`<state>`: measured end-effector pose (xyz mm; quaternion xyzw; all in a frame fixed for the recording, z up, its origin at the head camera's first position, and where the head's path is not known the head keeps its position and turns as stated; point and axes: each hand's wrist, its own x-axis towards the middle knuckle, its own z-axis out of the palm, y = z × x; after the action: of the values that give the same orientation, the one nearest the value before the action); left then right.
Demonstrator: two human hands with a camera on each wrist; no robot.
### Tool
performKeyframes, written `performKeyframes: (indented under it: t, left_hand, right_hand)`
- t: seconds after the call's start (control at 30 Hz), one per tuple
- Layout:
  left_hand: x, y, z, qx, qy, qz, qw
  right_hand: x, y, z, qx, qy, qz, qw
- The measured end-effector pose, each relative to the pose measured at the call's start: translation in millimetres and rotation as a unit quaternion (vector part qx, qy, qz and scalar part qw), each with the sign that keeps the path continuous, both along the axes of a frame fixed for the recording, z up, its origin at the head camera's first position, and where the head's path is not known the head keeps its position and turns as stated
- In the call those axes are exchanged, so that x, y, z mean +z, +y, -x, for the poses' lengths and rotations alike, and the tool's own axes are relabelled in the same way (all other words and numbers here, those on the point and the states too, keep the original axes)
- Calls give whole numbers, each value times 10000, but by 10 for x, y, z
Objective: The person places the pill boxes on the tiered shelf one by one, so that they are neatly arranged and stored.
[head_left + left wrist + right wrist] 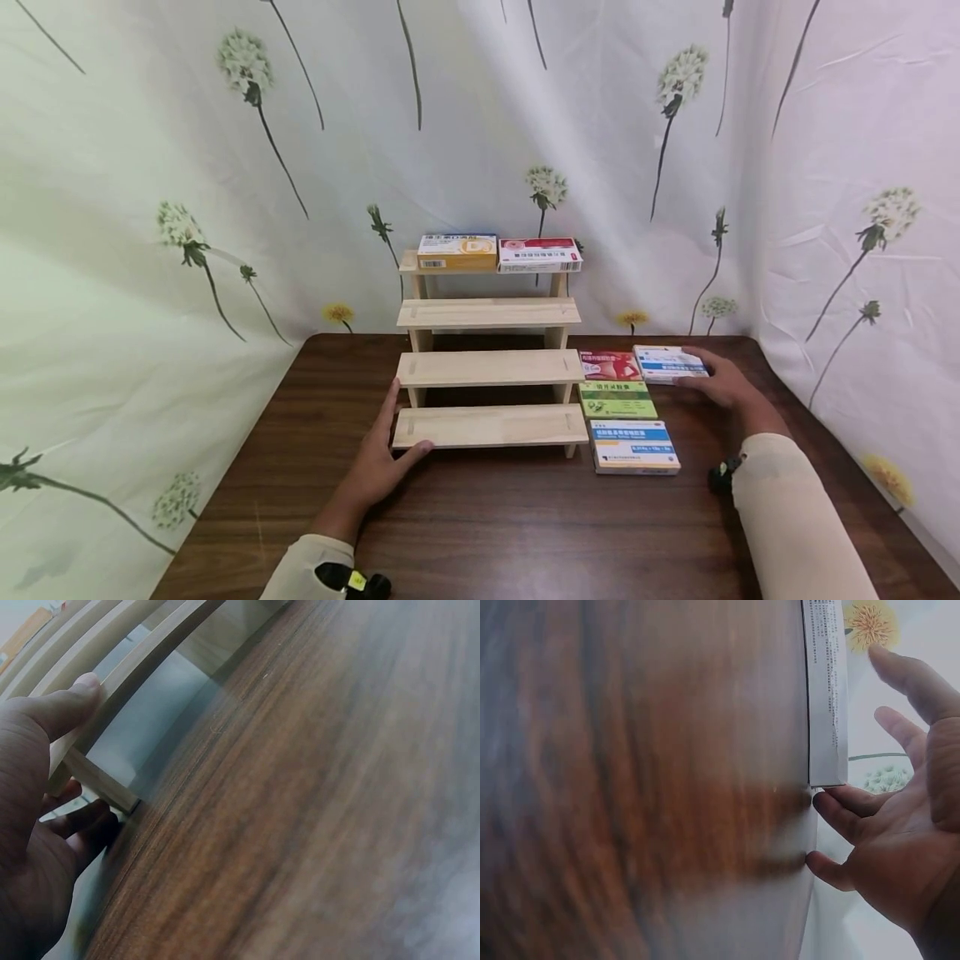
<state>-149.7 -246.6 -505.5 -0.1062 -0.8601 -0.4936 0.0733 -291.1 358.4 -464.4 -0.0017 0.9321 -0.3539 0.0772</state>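
A stepped wooden stand (491,367) with several pale slats stands at the middle of the table. My left hand (375,467) holds the left end of its lowest slat. In the left wrist view the thumb (75,701) lies on the slat and the other fingers bend behind its end. My right hand (723,383) is at the right end of a white-and-blue medicine box (667,364), thumb and fingers spread. Fingertips meet or nearly meet the box's end in the right wrist view, where the thumb (911,679) stands apart from it.
On the top slat lie a yellow-and-white box (457,252) and a red-and-white box (540,256). Right of the stand lie a red box (609,365), a green box (618,400) and a larger blue-and-white box (635,447). A flower-printed curtain (480,167) hangs behind the brown table (510,525).
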Motion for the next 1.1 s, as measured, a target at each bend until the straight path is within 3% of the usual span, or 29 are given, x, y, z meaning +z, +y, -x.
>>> performKeyframes:
  t: [0.7, 1.1]
  left_hand:
    - [34, 11, -4, -7, -63, -80, 9999]
    - [-6, 3, -4, 16, -41, -56, 10000]
  right_hand:
    - [-70, 57, 91, -87, -495, -176, 9986]
    - [-68, 34, 52, -70, -471, -334, 9983]
